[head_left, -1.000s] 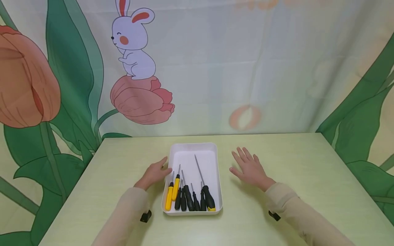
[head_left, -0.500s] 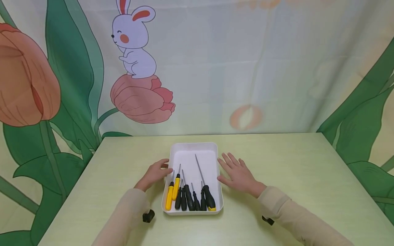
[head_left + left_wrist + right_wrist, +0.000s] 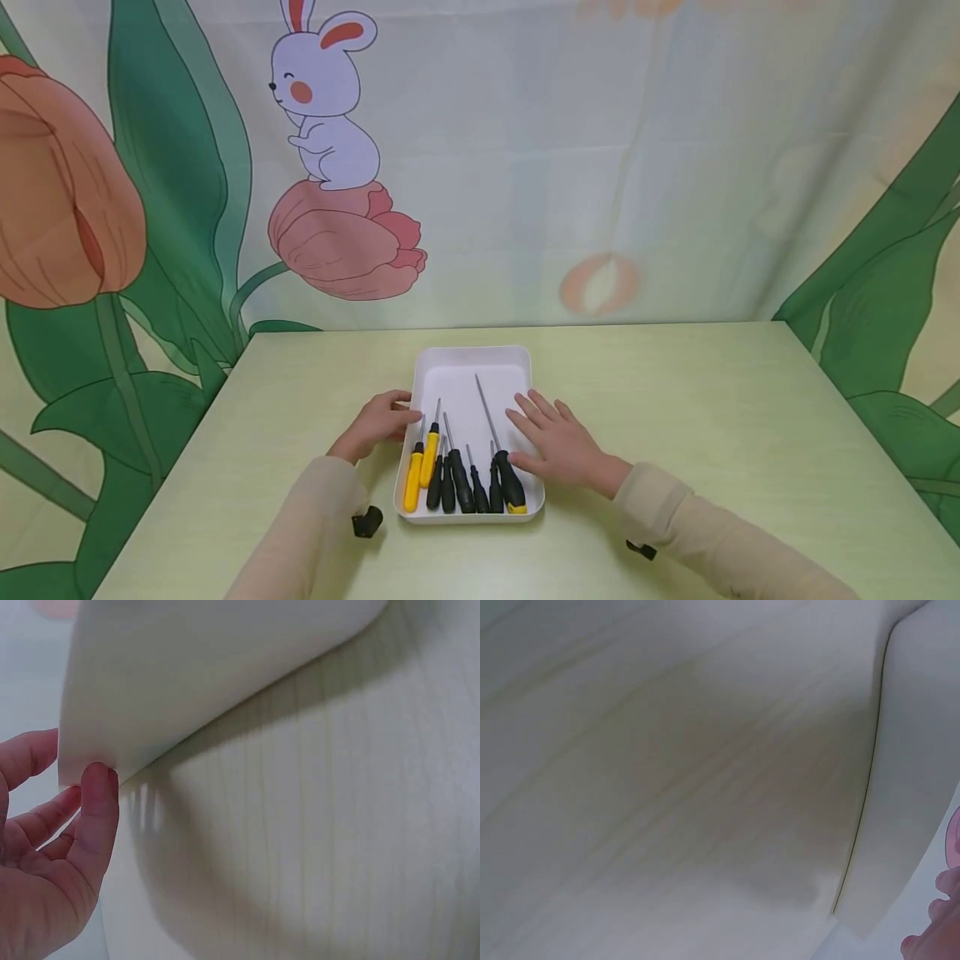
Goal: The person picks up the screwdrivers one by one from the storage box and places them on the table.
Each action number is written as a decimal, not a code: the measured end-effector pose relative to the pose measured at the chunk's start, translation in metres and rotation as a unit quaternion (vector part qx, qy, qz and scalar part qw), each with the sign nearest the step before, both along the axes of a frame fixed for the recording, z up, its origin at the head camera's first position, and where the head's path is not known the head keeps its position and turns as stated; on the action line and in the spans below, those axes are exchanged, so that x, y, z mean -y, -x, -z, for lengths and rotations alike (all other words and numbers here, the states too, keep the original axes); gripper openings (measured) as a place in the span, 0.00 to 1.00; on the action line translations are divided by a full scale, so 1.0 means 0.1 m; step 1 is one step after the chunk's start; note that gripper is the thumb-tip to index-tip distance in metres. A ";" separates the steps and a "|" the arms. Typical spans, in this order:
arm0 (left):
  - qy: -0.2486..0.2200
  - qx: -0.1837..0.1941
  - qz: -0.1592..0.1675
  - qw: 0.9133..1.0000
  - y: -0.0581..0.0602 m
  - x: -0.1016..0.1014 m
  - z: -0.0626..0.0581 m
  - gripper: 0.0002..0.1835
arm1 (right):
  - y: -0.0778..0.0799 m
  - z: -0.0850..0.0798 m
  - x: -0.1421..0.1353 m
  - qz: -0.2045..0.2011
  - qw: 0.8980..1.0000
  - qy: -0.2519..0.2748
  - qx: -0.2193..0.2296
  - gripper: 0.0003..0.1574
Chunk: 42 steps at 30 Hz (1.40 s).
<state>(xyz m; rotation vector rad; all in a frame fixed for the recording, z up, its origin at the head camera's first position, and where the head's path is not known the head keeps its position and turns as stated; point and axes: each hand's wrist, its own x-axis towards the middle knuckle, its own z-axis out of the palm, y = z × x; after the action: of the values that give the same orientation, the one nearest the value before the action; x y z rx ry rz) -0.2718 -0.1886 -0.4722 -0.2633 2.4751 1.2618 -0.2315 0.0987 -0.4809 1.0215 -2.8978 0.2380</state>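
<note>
In the head view a white tray (image 3: pixel 471 360) lies on the table with several screwdrivers in it. Two yellow-handled screwdrivers (image 3: pixel 412 483) are at its left, and several with black handles (image 3: pixel 460 487) stand in a row beside them. The longest screwdriver (image 3: pixel 512 483), black with a yellow end, lies rightmost. My left hand (image 3: pixel 377 425) pinches the tray's left wall, thumb over the rim; its fingers (image 3: pixel 96 802) touch the outer wall in the left wrist view. Fingers spread, my right hand (image 3: pixel 558 442) hovers over the right rim, thumb near the longest screwdriver's handle.
The pale wood-grain table (image 3: pixel 712 400) ends at a back edge in front of a printed curtain (image 3: pixel 480 167) with a rabbit and tulips. A small black object (image 3: pixel 367 522) sits at the left sleeve, another (image 3: pixel 641 549) at the right.
My right hand has moved left, from the table beside the tray to over its right rim. The left hand has shifted only slightly, and the screwdrivers have stayed in place.
</note>
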 end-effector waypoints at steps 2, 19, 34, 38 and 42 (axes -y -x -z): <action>0.001 0.003 -0.001 1.000 0.00 0.00 -0.01 0.29 | -0.02 0.01 0.03 -0.006 1.000 -0.011 -0.002 0.41; -0.035 0.028 -0.020 0.999 0.02 0.05 0.04 0.27 | -0.14 0.05 0.23 -0.034 0.998 -0.021 -0.044 0.35; -0.059 0.048 -0.025 0.997 0.03 0.10 0.08 0.25 | -0.17 0.15 0.33 0.020 0.995 0.016 -0.100 0.21; -0.055 0.049 -0.025 0.997 0.02 0.11 0.07 0.25 | -0.16 0.17 0.35 0.039 0.994 0.008 -0.101 0.19; -0.050 0.051 -0.025 0.997 0.01 0.11 0.05 0.24 | -0.16 0.16 0.37 0.061 0.995 -0.008 -0.078 0.20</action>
<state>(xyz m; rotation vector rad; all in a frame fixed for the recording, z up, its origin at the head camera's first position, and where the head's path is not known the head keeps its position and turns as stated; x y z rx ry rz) -0.2726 -0.1997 -0.4774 -0.3570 2.3256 1.3549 -0.2157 0.0615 -0.4971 0.8225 -2.8115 0.1235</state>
